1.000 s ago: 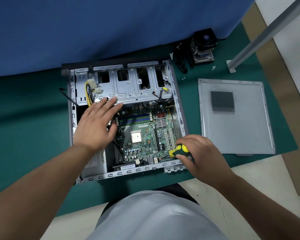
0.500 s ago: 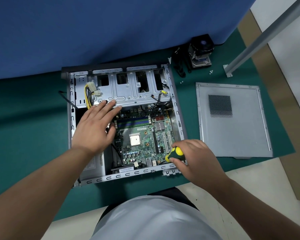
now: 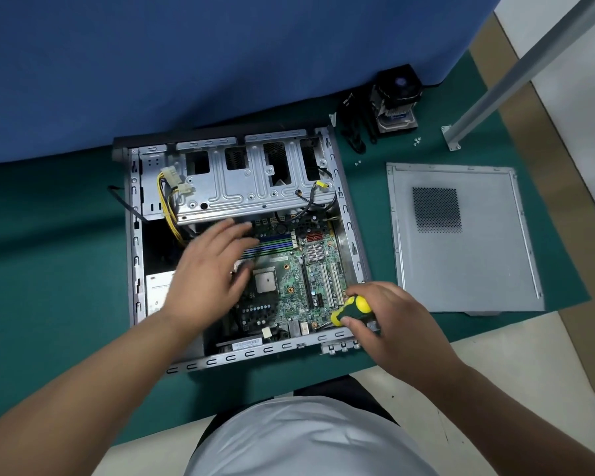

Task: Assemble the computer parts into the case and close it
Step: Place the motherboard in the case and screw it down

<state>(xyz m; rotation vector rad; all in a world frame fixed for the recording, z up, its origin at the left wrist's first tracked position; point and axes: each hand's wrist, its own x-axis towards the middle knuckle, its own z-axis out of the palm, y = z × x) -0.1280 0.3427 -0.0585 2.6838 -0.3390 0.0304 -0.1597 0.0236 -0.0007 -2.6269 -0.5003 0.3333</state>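
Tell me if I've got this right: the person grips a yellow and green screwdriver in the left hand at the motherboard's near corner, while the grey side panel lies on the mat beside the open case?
Not quite. The head view shows the screwdriver gripped in the right hand, not the left. The left hand is spread open over the motherboard. The rest holds: the side panel lies on the mat beside the open case.

Matt grey metal case point(image 3: 349, 214), perforated metal panel point(image 3: 468, 266)

green motherboard point(image 3: 289, 280), yellow-black screwdriver point(image 3: 352, 310), grey case point(image 3: 131, 235), yellow wires point(image 3: 167, 204), grey side panel point(image 3: 461, 269) with black dotted vent patch, teal worktop point(image 3: 49, 252), blue backdrop point(image 3: 186, 63).
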